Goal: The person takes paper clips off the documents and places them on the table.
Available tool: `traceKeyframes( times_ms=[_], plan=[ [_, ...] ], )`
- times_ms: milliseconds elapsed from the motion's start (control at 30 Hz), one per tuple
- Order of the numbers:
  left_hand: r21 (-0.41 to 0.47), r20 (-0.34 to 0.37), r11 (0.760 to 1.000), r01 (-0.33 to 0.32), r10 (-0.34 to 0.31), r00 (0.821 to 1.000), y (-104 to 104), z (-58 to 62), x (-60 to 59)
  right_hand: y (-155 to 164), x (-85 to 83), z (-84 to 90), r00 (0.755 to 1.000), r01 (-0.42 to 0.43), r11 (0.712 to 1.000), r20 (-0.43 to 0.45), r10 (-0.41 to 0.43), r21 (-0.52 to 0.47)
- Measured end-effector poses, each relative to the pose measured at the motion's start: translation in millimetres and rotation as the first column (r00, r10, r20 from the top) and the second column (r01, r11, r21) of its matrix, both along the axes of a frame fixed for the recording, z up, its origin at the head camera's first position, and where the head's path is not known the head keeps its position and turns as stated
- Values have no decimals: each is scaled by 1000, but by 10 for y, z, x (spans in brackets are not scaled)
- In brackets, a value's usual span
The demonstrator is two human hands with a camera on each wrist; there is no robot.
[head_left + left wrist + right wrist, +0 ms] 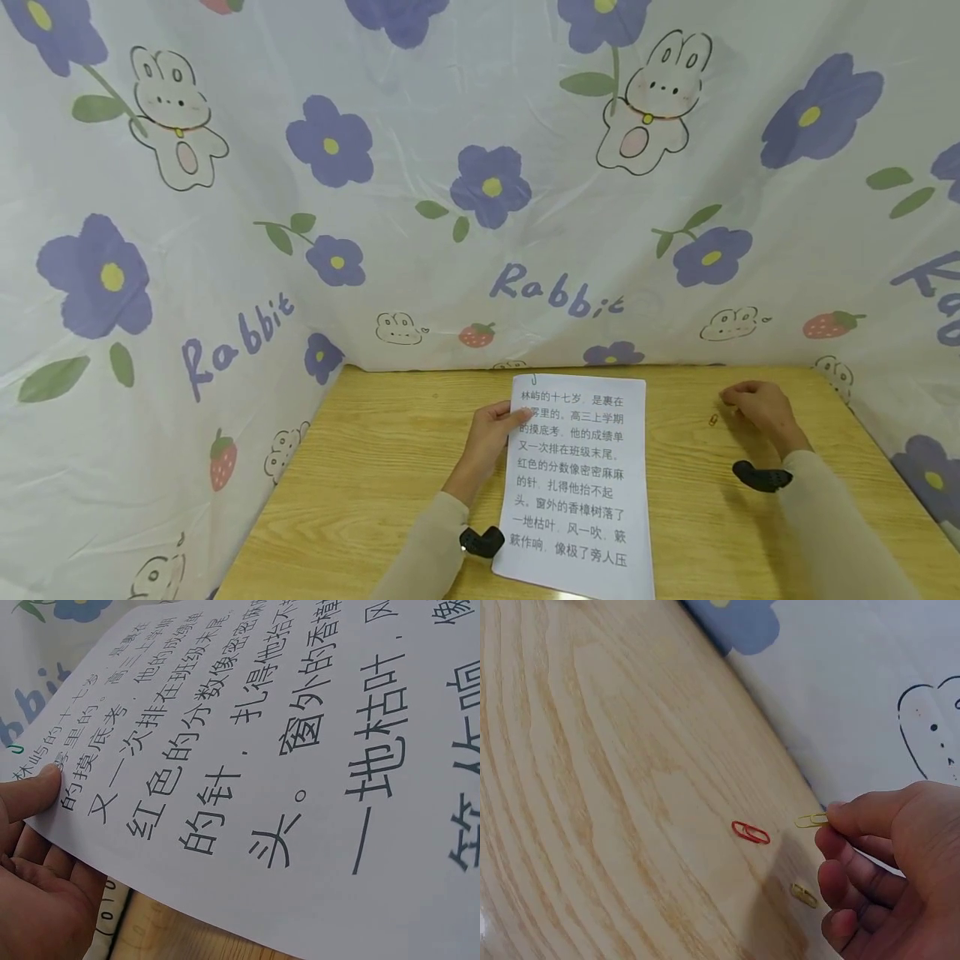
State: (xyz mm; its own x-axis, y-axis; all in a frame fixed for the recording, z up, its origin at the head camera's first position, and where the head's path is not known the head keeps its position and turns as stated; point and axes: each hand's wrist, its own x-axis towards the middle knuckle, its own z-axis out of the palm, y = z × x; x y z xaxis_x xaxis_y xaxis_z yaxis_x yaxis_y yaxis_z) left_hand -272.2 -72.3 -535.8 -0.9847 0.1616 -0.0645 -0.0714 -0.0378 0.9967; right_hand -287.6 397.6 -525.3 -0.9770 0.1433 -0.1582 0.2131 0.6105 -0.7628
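Pinching the printed sheet (576,487) at its far-left edge, left hand (491,437) has thumb on top, fingers under; sheet lies mid-table (360,500), left edge lifted; right hand (759,408), far right, pinches a yellow paper clip (811,820) between thumb and forefinger; red clip (751,832) and another yellow clip (804,895) lie on the wood beside it.

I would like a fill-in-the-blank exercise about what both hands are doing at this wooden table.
1. The left hand holds a printed sheet of ____ by its left edge.
2. The right hand pinches a ____ paper clip in its grip.
3. A ____ paper clip lies on the table near the right hand.
4. Behind the table hangs a cloth printed with the word ____.

Missing words: paper; yellow; red; Rabbit
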Motion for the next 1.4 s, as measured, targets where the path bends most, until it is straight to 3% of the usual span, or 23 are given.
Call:
traceKeyframes(
  times_ms=[733,1400],
  plan=[
    [9,15,1000,-6,6,1000,10,-24,2,90,32,-203,999,8,990,-39,-3,139],
    [5,2,1000,-8,8,1000,-10,-27,-8,12,23,-152,997,21,992,-77,-11,128]
  ],
)
